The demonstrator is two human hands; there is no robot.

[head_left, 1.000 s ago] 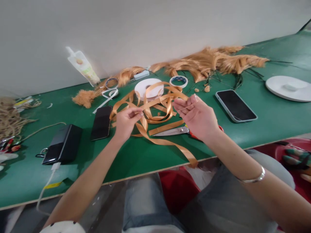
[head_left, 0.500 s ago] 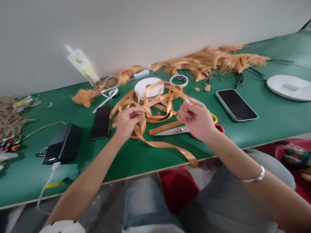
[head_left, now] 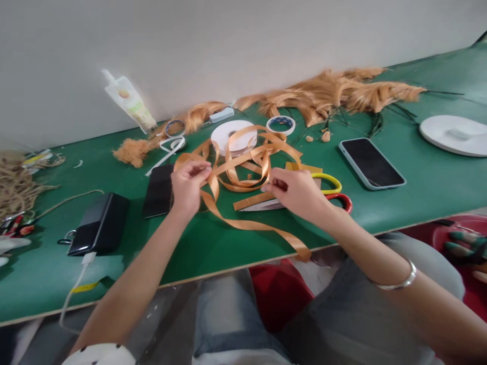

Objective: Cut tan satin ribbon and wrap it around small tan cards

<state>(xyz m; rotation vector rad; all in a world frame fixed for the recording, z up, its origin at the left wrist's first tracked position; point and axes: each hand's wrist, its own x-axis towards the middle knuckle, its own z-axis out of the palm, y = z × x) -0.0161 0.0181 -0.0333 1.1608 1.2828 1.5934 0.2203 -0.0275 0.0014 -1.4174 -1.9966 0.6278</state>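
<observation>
Both hands have dropped toward the bench [head_left: 213,248] since a second ago. Left hand [head_left: 187,186] pinches the ribbon [head_left: 243,165] in a clenched grip; right hand [head_left: 299,192] grasps it by the scissors [head_left: 323,190]. Ribbon still loose, tangled, uncut.

A green-topped table [head_left: 418,172] (pale wooden edge) stands against a plain white wall [head_left: 243,45].

A craft workshop bench: a long green-topped table [head_left: 228,243] against a plain wall, strewn with loose orange ribbon [head_left: 243,162], a white ribbon spool [head_left: 232,134], scissors [head_left: 323,190], tape rolls [head_left: 280,124], and piles of tan fibre [head_left: 342,94] along the far edge
</observation>
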